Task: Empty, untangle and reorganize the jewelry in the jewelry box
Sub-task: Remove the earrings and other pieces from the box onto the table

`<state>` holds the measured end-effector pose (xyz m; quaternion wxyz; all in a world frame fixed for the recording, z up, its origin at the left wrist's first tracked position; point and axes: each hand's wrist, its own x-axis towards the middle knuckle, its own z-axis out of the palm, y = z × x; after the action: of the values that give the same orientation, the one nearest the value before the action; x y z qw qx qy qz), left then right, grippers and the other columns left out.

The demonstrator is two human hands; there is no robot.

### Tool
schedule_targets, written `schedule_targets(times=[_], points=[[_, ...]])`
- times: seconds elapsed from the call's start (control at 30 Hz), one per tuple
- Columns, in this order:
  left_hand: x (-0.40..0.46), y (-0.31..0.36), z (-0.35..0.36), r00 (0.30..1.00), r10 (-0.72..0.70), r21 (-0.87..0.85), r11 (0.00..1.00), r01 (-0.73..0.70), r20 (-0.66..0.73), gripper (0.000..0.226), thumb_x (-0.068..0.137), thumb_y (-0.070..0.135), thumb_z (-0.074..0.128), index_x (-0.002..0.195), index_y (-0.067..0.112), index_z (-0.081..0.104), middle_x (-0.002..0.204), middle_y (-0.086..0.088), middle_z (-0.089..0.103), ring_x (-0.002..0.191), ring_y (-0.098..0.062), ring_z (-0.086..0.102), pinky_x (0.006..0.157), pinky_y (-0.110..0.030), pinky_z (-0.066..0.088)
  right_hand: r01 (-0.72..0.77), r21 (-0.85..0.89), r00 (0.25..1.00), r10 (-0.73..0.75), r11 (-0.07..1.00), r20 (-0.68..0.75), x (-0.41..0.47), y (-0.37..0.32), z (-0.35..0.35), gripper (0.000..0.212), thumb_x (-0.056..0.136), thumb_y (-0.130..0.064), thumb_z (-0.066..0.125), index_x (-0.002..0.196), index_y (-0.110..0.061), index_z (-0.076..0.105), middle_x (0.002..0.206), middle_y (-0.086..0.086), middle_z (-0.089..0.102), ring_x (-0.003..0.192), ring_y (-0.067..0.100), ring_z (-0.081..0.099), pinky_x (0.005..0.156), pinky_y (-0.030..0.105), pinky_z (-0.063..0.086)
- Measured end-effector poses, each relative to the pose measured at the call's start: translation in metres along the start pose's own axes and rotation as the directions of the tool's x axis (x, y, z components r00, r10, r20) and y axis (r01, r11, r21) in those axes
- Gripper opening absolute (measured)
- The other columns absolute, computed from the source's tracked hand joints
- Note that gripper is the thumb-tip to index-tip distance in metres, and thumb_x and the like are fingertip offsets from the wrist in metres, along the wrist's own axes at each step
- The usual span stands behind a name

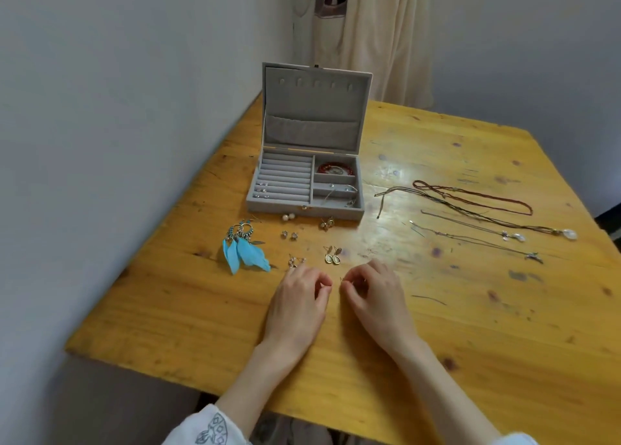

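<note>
Nearest, the left hand [299,296] and right hand [373,293] hover over the counter [470,343], fingertips curled together; whether they pinch some small piece I cannot tell. Beyond lie paired earrings [332,255], probably sorted for repacking. Far right, necklaces [477,209] lie straightened. Farthest, the jewelry box [307,182] stands open.

I see bare tabletop [188,310] left of my hands, earrings [331,255] scattered just ahead before the open jewelry box [304,206], necklaces [477,209] strung across the right, wall [100,108] hemming the left edge.
</note>
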<state>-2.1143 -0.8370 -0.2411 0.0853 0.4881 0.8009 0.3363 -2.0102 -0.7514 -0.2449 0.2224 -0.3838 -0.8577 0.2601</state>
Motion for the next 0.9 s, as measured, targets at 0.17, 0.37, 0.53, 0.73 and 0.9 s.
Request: schedule_targets(times=[0.17,0.37,0.53,0.73,0.9], points=[[-0.004,0.002,0.005,0.995,0.016,0.027,1.000,-0.013,-0.099,0.014,0.088,0.018,0.057,0.098,0.015,0.066,0.095,0.003,0.058,0.093,-0.010,0.051,0.078,-0.015,0.036,-0.012,-0.008,0.999,0.012,1.000,-0.051,-0.002,0.002,0.006,0.002,0.078,-0.017,0.065,0.079,-0.015,0.065,0.081,-0.002,0.055,0.086,0.019,0.048,0.077,0.023,0.027],[-0.004,0.000,0.004,0.996,0.011,0.008,1.000,-0.010,-0.090,0.017,0.089,0.018,0.057,0.103,0.016,0.066,0.095,0.003,0.058,0.094,-0.009,0.051,0.079,-0.014,0.035,-0.006,0.048,0.999,0.008,0.999,-0.049,-0.003,0.000,0.004,0.003,0.078,-0.016,0.067,0.080,-0.017,0.067,0.083,-0.002,0.059,0.086,0.018,0.049,0.079,0.027,0.031],[-0.006,0.000,0.001,0.997,0.001,-0.030,1.000,-0.003,-0.072,0.019,0.089,0.017,0.056,0.106,0.018,0.064,0.098,0.005,0.057,0.092,-0.006,0.049,0.079,-0.013,0.036,-0.012,0.138,0.997,0.021,0.990,-0.068,-0.005,-0.003,-0.001,0.005,0.077,-0.011,0.068,0.078,-0.016,0.068,0.079,-0.002,0.059,0.081,0.018,0.051,0.081,0.034,0.038],[-0.006,0.004,-0.015,0.999,-0.047,-0.229,0.972,0.050,0.018,0.016,0.088,0.024,0.058,0.103,0.027,0.061,0.093,0.011,0.056,0.075,-0.001,0.051,0.072,-0.013,0.044,-0.050,0.309,0.985,0.098,0.950,-0.144,-0.004,-0.007,-0.006,0.011,0.081,-0.010,0.065,0.075,-0.019,0.066,0.076,-0.005,0.060,0.071,0.012,0.052,0.073,0.030,0.042],[0.023,-0.005,-0.054,1.000,0.000,-0.224,0.975,0.005,0.021,0.013,0.089,0.022,0.056,0.099,0.025,0.063,0.092,0.014,0.057,0.080,0.002,0.054,0.068,-0.005,0.042,-0.051,0.340,0.978,0.117,0.939,-0.175,0.025,-0.027,-0.001,0.011,0.085,-0.013,0.060,0.081,-0.023,0.062,0.079,-0.008,0.060,0.078,0.014,0.052,0.080,0.033,0.042]])
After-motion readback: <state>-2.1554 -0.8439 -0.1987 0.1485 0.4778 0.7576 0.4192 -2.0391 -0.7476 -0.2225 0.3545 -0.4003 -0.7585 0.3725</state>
